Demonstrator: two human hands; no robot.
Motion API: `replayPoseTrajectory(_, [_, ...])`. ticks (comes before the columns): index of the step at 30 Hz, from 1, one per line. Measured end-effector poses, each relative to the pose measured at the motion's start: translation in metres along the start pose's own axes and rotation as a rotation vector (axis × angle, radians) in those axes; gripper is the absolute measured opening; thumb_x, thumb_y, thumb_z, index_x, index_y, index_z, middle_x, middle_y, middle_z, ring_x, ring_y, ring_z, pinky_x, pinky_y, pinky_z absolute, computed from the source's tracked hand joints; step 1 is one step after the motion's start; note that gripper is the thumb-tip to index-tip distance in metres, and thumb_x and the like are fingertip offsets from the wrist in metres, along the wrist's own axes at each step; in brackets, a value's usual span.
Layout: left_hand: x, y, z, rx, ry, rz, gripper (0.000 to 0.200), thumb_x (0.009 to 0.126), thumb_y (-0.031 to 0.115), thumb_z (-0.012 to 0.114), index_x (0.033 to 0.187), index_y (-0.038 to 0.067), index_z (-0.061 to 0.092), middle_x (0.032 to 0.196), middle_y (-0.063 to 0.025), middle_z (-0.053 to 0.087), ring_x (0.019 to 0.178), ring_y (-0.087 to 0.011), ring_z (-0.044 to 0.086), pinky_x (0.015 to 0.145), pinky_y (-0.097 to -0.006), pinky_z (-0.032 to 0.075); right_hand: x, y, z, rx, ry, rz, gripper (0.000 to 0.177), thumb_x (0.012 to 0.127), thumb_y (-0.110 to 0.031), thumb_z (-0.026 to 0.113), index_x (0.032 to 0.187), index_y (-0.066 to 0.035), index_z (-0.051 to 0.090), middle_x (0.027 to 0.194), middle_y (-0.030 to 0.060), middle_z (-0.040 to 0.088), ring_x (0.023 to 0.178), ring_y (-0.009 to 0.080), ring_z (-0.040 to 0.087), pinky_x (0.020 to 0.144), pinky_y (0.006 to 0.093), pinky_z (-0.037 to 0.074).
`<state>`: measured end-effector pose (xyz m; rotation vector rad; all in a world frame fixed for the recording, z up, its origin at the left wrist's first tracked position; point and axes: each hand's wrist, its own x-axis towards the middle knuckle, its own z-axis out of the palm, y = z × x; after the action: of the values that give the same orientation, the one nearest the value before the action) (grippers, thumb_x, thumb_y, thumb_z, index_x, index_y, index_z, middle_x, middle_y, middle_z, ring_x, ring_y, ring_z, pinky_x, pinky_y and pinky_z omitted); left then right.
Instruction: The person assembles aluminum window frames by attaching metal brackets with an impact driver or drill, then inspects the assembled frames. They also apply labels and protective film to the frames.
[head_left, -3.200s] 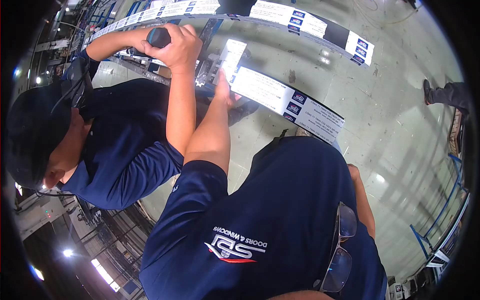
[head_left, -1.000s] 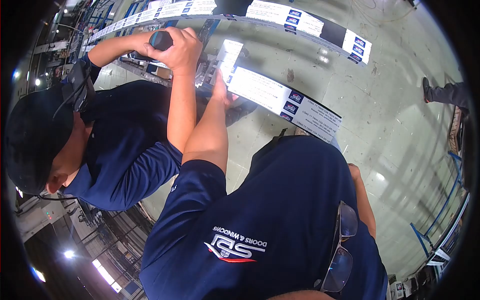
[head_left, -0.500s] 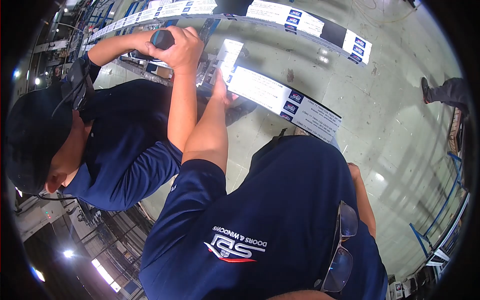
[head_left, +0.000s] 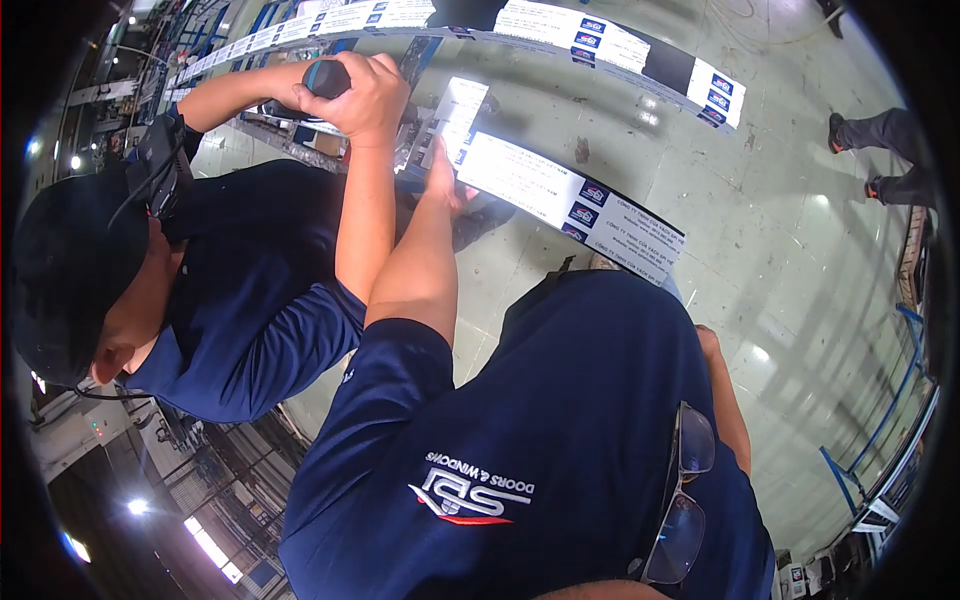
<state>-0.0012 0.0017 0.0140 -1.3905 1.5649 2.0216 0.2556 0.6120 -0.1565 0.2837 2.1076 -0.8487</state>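
Head view, left hand: the wearer's left hand (head_left: 442, 182) was grasping the near end of a film-wrapped profile (head_left: 560, 190), thumb at its edge, fingers partly hidden beneath.
Right hand: out of sight past the torso, so its grip could not be told; only the right forearm (head_left: 728, 410) showed.
Profile: it ran from the left hand toward the wearer's right, above the navy shirt (head_left: 560, 400), its printed film facing up.
Short piece: a white wrapped piece (head_left: 463, 105) stood at an angle to it, touching the left hand.
Co-worker: a co-worker's hand (head_left: 372, 100) clenched a dark, round-ended tool (head_left: 325, 80).
Long profile: another wrapped length (head_left: 550, 22) stretched beyond both people.
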Motion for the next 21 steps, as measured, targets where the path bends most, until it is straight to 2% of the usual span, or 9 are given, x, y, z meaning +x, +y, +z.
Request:
replayPoseTrajectory(3, [0.002, -0.001, 0.0, -0.012, 0.011, 0.007, 0.07, 0.094, 0.079, 0.041, 0.12, 0.018, 0.064, 0.105, -0.0017, 0.072, 0.093, -0.0169, 0.071, 0.069, -0.0338, 0.058, 0.004, 0.005, 0.0, -0.166, -0.029, -0.045, 0.045, 0.099, -0.037, 0.055, 0.111, 0.002, 0.072, 0.114, 0.0252, 0.07, 0.103, 0.0355, 0.068, 0.091, 0.0404, 0.051])
replayPoseTrajectory(5, [0.005, -0.002, -0.001, -0.008, 0.022, 0.003, 0.071, 0.094, 0.079, 0.042, 0.121, 0.018, 0.064, 0.107, -0.0017, 0.072, 0.094, -0.0172, 0.071, 0.071, -0.0348, 0.058, 0.008, 0.014, 0.002, -0.342, -0.036, -0.218, 0.045, 0.1, -0.038, 0.053, 0.109, 0.001, 0.073, 0.114, 0.0258, 0.069, 0.104, 0.0375, 0.068, 0.092, 0.0414, 0.051])
replayPoseTrajectory(6, [0.006, -0.002, -0.002, -0.008, 0.022, 0.002, 0.071, 0.094, 0.079, 0.042, 0.121, 0.018, 0.064, 0.107, -0.0017, 0.072, 0.094, -0.0172, 0.071, 0.071, -0.0348, 0.058, 0.006, 0.01, 0.002, -0.342, -0.036, -0.218, 0.045, 0.1, -0.038, 0.053, 0.109, 0.001, 0.073, 0.114, 0.0258, 0.069, 0.104, 0.0375, 0.068, 0.092, 0.0414, 0.051])
replayPoseTrajectory(9, [0.006, -0.002, -0.002, 0.002, 0.009, -0.008, 0.071, 0.093, 0.079, 0.042, 0.121, 0.018, 0.063, 0.107, -0.0015, 0.071, 0.093, -0.0172, 0.071, 0.07, -0.0343, 0.058, -0.005, -0.009, -0.002, -0.216, -0.004, -0.097, 0.046, 0.099, -0.038, 0.054, 0.106, 0.003, 0.073, 0.112, 0.0247, 0.07, 0.102, 0.0364, 0.068, 0.091, 0.0414, 0.051])
replayPoseTrajectory(11, [0.003, -0.001, 0.0, 0.0, 0.015, -0.007, 0.071, 0.093, 0.079, 0.041, 0.121, 0.018, 0.063, 0.106, -0.0014, 0.072, 0.09, -0.0171, 0.072, 0.068, -0.0332, 0.058, -0.008, -0.014, -0.001, 0.013, 0.014, 0.009, 0.046, 0.098, -0.038, 0.055, 0.104, 0.004, 0.073, 0.11, 0.0241, 0.07, 0.099, 0.0349, 0.069, 0.089, 0.0412, 0.051])
replayPoseTrajectory(21, [-0.001, 0.0, 0.003, 0.008, 0.017, -0.004, 0.07, 0.094, 0.079, 0.04, 0.12, 0.019, 0.064, 0.103, -0.0005, 0.072, 0.087, -0.0161, 0.071, 0.062, -0.0315, 0.055, -0.007, -0.013, 0.001, 0.06, 0.016, 0.027, 0.047, 0.097, -0.038, 0.057, 0.104, 0.006, 0.073, 0.107, 0.0223, 0.071, 0.093, 0.0324, 0.07, 0.085, 0.0406, 0.053])
